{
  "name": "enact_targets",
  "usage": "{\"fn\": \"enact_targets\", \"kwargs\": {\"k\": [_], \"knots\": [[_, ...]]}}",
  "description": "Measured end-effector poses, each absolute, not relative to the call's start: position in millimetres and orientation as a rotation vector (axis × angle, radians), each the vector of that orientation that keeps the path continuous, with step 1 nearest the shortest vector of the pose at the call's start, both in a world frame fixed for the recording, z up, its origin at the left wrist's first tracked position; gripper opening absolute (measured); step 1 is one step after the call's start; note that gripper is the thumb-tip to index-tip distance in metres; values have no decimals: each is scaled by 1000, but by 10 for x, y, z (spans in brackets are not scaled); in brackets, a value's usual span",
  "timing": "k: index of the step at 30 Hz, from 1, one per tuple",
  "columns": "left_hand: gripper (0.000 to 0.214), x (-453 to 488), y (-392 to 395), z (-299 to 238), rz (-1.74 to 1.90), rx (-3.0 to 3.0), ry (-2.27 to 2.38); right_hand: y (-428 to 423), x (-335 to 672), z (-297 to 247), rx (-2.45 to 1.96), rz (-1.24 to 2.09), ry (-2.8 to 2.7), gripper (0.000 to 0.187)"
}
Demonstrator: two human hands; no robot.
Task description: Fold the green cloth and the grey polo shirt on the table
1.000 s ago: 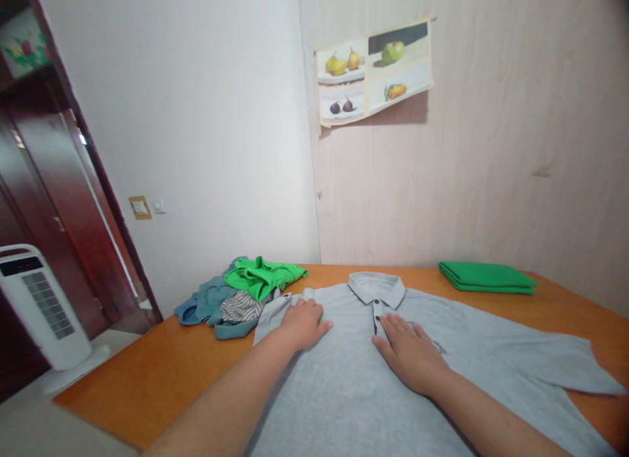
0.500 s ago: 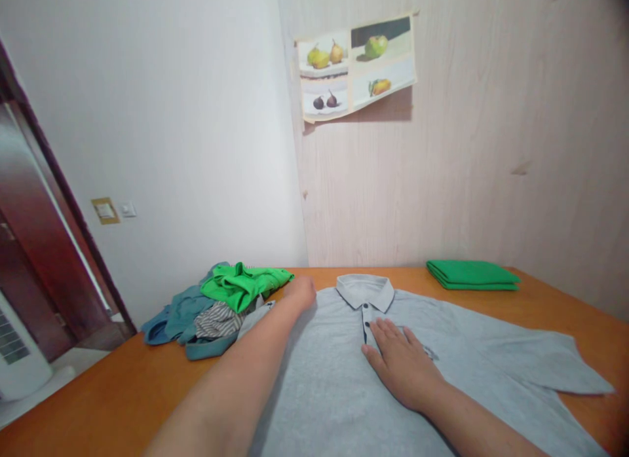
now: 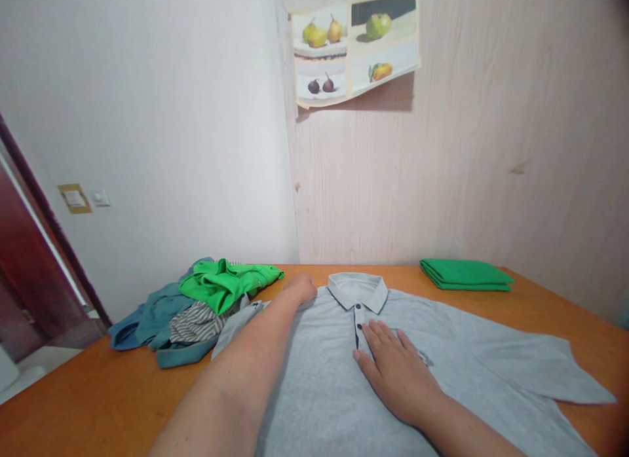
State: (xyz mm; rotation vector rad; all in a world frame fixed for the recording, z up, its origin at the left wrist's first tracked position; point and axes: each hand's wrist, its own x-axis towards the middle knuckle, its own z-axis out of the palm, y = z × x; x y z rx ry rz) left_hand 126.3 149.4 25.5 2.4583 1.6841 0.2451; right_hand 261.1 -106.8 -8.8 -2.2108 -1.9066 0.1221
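Observation:
A light grey polo shirt (image 3: 319, 378) lies spread face up on the table, its collar (image 3: 358, 292) at the far side and dark buttons down the placket. At the shoulder left of the collar, my left hand (image 3: 301, 289) is closed on the fabric; its fingertips are mostly hidden. My right hand (image 3: 396, 372) rests flat on the chest beside the placket, fingers stretched out. One sleeve extends to the right, while my left forearm covers part of the other side.
On the wooden table (image 3: 88, 391), a heap of crumpled clothes sits at left, with a bright green garment (image 3: 221, 283) on top and a striped one (image 3: 196, 323) below. A folded green cloth (image 3: 464, 275) lies at the back right, near the wall.
The view has turned slightly, so the wall switches and clothes heap appear farther left. Both hands keep their places on the shirt.

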Motion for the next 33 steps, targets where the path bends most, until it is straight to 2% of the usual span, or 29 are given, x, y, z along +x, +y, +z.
{"fn": "enact_targets", "kwargs": {"k": [12,22,29,33], "knots": [[11,1358,1565,230,276,2461,1619,-1057,2618,-98,-2201,138,-1885,72],[13,1440,1596,93,448,2479,1673,-1062,2616,-82,-2209,150,-1884,73],[18,1242,1753,207,547,2449,1685,-1080,2612,-79,-2199,159,-1876,73],[17,1002,1816,286,479,2405,1738,-1069,2615,-77,-2205,173,-1876,73]]}}
